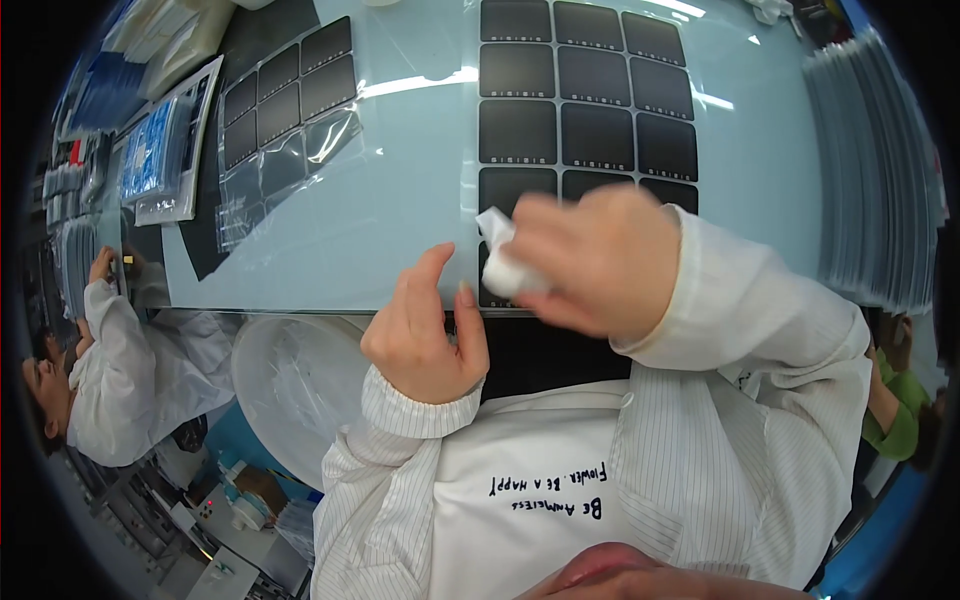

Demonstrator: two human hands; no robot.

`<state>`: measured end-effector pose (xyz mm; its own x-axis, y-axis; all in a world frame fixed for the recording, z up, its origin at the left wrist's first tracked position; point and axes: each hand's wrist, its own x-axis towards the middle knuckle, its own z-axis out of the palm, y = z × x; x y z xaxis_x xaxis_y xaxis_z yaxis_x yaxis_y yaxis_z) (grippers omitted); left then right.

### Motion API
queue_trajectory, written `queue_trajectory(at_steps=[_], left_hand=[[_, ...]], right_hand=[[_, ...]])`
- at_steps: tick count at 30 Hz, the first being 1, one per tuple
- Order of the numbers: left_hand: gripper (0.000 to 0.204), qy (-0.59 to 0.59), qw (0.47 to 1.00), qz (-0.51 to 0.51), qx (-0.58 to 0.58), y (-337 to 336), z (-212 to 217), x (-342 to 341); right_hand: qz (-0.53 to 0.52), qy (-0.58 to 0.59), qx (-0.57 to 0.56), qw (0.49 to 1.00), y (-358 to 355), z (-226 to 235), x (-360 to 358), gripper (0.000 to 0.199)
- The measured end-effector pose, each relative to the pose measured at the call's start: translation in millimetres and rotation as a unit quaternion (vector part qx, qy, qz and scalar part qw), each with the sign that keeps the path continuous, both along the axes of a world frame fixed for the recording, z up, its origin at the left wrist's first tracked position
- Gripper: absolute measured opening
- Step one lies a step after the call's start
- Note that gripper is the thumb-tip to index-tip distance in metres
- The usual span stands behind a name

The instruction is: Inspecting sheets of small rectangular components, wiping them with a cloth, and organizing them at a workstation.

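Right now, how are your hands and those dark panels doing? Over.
Right hand: blurred, gripping white wad over dark panels. Left hand: apparently empty, by near side of table. In the way: right hand, wad, hiding some lower panels.

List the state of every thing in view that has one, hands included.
Right hand: closed on the wipe, blurred
White wipe: bunched up, gripped
Left hand: open, seemingly empty, fingers partly bent
Dark panels: flat in a grid, partly covered by the right hand
Round bin: open, clear plastic inside
Clear sheets: packed closely together
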<state>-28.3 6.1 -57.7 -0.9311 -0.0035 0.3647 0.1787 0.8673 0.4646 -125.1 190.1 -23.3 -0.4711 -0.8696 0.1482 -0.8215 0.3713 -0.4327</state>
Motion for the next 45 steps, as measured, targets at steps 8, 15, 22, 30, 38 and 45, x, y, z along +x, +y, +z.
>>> queue_trajectory(at_steps=[8, 15, 22, 30, 38, 45], left_hand=[[0.044, 0.014, 0.997, -0.018, -0.072, 2.9, 2.2, -1.4], [0.041, 0.014, 0.998, -0.013, -0.066, -0.5, 2.3, 1.2], [0.033, 0.010, 0.998, -0.017, -0.062, 7.0, 11.7, -5.4], [0.034, -0.017, 0.998, -0.047, -0.029, 10.0, 18.2, -4.5], [0.057, -0.201, 0.906, -0.126, 0.351, 0.5, 39.1, 0.1], [0.062, -0.299, 0.789, -0.126, 0.522, -20.1, 54.1, -25.2]], right_hand=[[-0.286, 0.068, -0.141, 0.945, 51.7, -25.1, -45.6, 0.024], [-0.100, -0.015, -0.143, 0.985, 50.7, -15.1, -3.3, 0.032], [-0.345, 0.152, -0.113, 0.919, 111.2, -27.1, -54.1, 0.023], [-0.467, 0.031, -0.175, 0.866, 132.0, -27.6, -69.6, 0.030], [-0.487, -0.159, -0.218, 0.831, 119.9, -36.4, -64.6, 0.042], [-0.465, -0.090, -0.213, 0.854, 110.3, -26.9, -49.7, 0.031]])
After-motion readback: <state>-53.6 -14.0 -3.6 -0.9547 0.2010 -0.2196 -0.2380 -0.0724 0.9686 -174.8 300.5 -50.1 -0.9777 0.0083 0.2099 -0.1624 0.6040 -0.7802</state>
